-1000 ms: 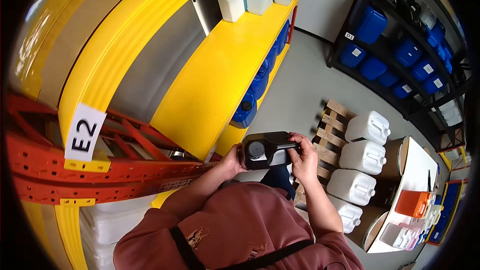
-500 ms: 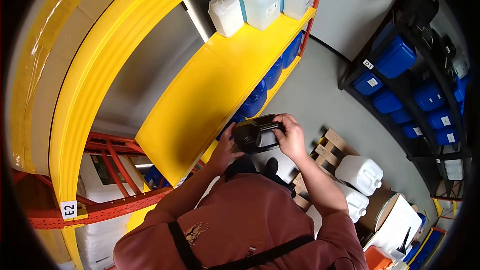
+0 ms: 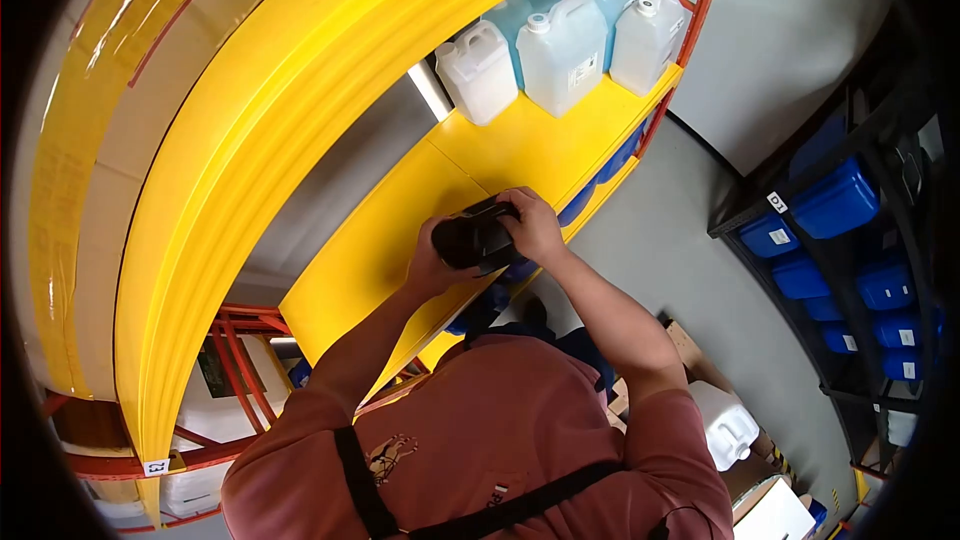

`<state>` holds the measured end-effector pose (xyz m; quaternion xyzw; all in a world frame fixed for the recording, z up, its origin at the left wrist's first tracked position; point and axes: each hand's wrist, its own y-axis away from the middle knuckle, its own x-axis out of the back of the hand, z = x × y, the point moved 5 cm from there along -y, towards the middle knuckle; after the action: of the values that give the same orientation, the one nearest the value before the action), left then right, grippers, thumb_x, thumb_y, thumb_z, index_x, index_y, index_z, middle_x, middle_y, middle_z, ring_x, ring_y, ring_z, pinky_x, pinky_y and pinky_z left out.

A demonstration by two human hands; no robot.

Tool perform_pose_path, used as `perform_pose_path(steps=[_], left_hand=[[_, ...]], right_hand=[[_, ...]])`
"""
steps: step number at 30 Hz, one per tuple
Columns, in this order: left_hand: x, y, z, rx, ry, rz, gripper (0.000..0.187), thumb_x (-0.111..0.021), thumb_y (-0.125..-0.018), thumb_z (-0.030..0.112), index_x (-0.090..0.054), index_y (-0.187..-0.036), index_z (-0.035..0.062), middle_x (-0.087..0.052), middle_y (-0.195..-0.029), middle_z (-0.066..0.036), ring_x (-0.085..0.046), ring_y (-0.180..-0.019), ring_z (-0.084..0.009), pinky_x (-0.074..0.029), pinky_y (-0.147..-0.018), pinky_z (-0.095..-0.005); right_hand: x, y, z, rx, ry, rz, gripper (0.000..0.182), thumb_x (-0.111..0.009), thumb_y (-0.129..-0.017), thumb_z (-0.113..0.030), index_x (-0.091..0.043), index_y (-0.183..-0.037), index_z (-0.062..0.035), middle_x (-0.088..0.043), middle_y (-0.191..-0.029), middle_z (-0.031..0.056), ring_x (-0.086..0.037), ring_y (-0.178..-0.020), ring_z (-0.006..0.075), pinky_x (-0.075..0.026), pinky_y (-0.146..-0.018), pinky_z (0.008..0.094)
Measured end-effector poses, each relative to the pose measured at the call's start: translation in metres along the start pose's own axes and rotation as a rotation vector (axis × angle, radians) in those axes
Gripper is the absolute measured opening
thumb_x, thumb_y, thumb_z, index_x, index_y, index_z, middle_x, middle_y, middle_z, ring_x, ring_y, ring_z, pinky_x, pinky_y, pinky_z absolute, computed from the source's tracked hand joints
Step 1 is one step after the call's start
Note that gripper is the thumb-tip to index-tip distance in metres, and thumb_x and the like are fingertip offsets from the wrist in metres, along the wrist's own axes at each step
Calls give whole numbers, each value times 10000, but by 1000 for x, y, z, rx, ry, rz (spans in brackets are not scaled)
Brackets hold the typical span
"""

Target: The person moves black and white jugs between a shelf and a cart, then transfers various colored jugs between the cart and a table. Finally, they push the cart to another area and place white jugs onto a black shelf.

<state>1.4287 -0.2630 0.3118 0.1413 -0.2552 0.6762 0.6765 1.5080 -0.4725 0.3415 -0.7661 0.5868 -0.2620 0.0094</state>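
Between my two hands is a black plastic canister [image 3: 468,238], tilted and close over the front edge of the yellow shelf [image 3: 385,240]. My left hand [image 3: 429,262] grips the canister's left end, fingers wrapped around its side. At the other end, my right hand [image 3: 532,225] is closed on the handle side. Further along the same shelf stand white jugs and light blue jugs [image 3: 565,55], grouped at its far end.
Blue containers [image 3: 585,202] sit on the level below. Black racking [image 3: 805,190] with blue bins [image 3: 838,202] is at the right. A white jerrycan [image 3: 725,425] stands low at the right, near a wooden pallet [image 3: 685,348]. A yellow beam [image 3: 210,230] curves past on the left.
Both hands have carried the black canister up and left, from in front of the shelf to over its edge. My view has turned, and my body is closer to the shelf.
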Motion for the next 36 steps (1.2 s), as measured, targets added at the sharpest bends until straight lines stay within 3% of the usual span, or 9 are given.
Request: perform_pose_path(steps=[2, 4, 6, 12, 16, 18, 21, 31, 36], left_hand=[[7, -12, -3, 24, -29, 52, 996, -969, -578, 188, -400, -1381, 33, -548, -1296, -150, -559, -1226, -293, -462, -1046, -404], [14, -24, -6, 186, -111, 136, 975, -971, -588, 188, -408, -1367, 28, -572, -1257, -142, -588, -1177, -280, -484, -1023, -393], [20, -39, -8, 203, -175, 164, 970, -968, -595, 183, -403, -1367, 26, -579, -1246, -142, -598, -1160, -278, -492, -1013, -390], [38, -89, -27, 233, -146, 263, 936, -957, -626, 147, -395, -1365, 23, -585, -1247, -134, -600, -1156, -258, -499, -1012, -373], [63, -127, -57, 265, -187, 341, 973, -947, -641, 109, -348, -1402, 13, -578, -1260, -126, -581, -1184, -252, -476, -1047, -363], [71, -148, -69, 245, -131, 368, 979, -945, -642, 82, -334, -1404, 8, -557, -1294, -133, -553, -1219, -257, -451, -1080, -364], [85, -181, -115, 239, 24, 351, 987, -947, -648, 84, -326, -1412, 9, -553, -1318, -137, -548, -1235, -264, -435, -1105, -370], [104, -216, -84, 384, -258, 246, 976, -932, -661, 58, -335, -1433, 36, -564, -1345, -128, -555, -1244, -266, -444, -1092, -359], [111, -217, -109, 356, -47, 181, 924, -899, -701, 29, -343, -1439, 45, -550, -1372, -114, -542, -1269, -260, -442, -1098, -365]], right_hand=[[-7, -27, 7, -25, -71, -18, 260, -697, -815, 9, -669, -1070, -32, -669, -1082, 150, -658, -1007, 365, -534, -867, 396], [-16, -52, 16, -42, -135, -46, 263, -695, -825, -2, -668, -1084, -34, -672, -1091, 149, -659, -1007, 364, -538, -868, 396], [-21, -72, 21, 48, -151, -6, 310, -687, -846, -21, -649, -1153, -45, -658, -1161, 150, -659, -1020, 362, -544, -865, 392], [6, -52, 49, -17, -63, -80, 376, -666, -878, -40, -611, -1248, -74, -550, -1366, 153, -622, -1136, 368, -558, -907, 382], [43, -13, 91, -132, 12, -131, 357, -652, -894, -30, -613, -1247, -62, -541, -1370, 152, -607, -1178, 345, -565, -924, 366], [60, 7, 114, -264, -90, -112, 350, -637, -901, -4, -610, -1248, -40, -561, -1331, 144, -601, -1204, 303, -574, -913, 357], [85, 27, 122, -333, -186, -55, 298, -647, -889, -8, -636, -1186, -27, -580, -1313, 164, -629, -1154, 312, -577, -863, 345], [99, 69, 137, -442, -262, 30, 241, -610, -957, 12, -632, -1196, -17, -653, -1206, 95, -659, -1129, 208, -573, -871, 328], [94, 77, 141, -503, -238, 33, 231, -625, -957, -11, -643, -1186, -26, -672, -1172, 92, -666, -1112, 201, -573, -867, 332]])
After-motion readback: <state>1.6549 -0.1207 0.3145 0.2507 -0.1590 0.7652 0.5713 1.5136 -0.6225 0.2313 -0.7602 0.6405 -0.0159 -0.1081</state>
